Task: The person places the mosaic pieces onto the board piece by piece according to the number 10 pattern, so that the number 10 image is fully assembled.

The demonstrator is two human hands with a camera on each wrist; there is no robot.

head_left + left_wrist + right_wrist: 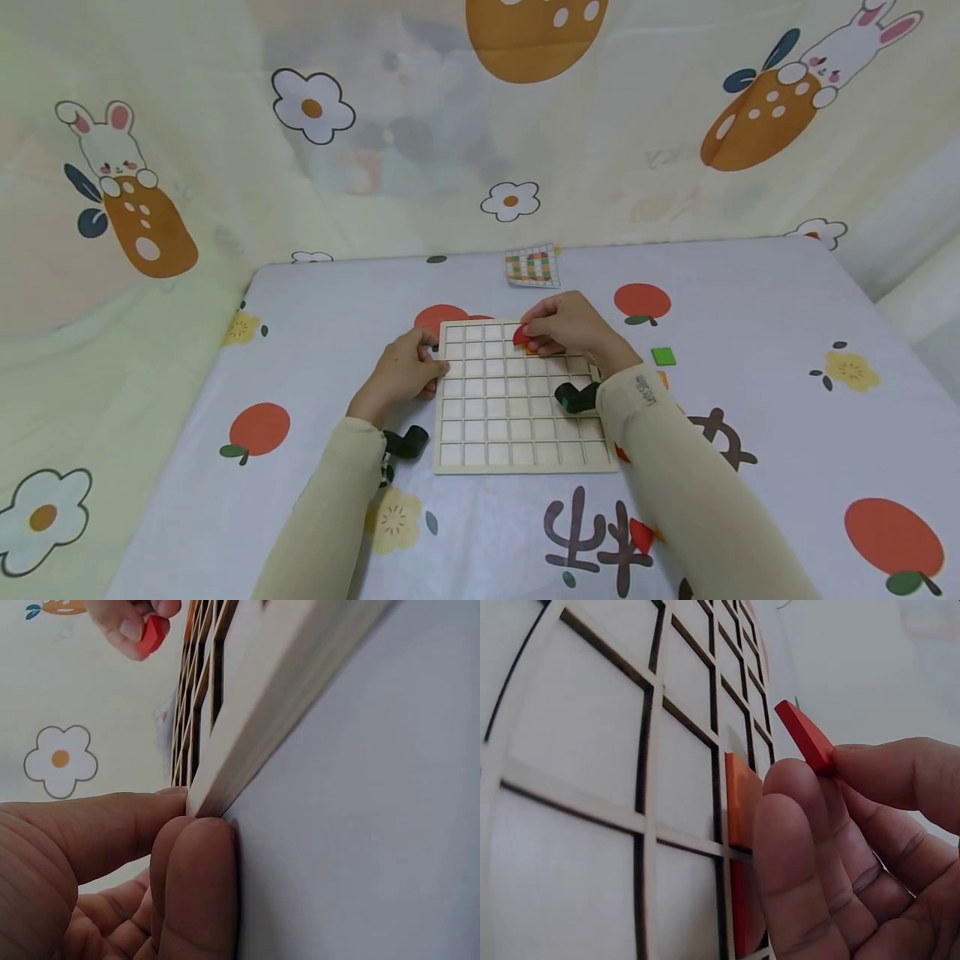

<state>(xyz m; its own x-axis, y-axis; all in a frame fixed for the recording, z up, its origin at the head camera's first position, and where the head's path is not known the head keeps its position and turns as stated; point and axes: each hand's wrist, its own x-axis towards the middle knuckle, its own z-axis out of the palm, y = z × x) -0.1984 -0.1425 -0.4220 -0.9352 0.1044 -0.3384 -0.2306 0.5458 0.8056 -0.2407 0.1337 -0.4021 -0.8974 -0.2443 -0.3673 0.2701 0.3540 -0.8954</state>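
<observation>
A wooden grid board (525, 469) with square compartments lies on the cloth in the head view. My left hand (401, 371) pinches its left edge, with the thumb on the rim and fingers against the side, as the left wrist view shows. Over the board's upper part, my right hand (576, 327) holds a small red piece (808, 741) between thumb and fingertips. Just beside those fingers, an orange tile (743, 801) sits in a compartment. A red tile (748, 907) fills the neighbouring one, partly hidden by the fingers.
Behind the board lies a card (532, 267) with a coloured grid pattern. A green tile (663, 357) rests to the right, near an orange piece (663, 379) partly covered by the right sleeve. Closer to me is another red piece (642, 536). Printed cloth hangs behind the table.
</observation>
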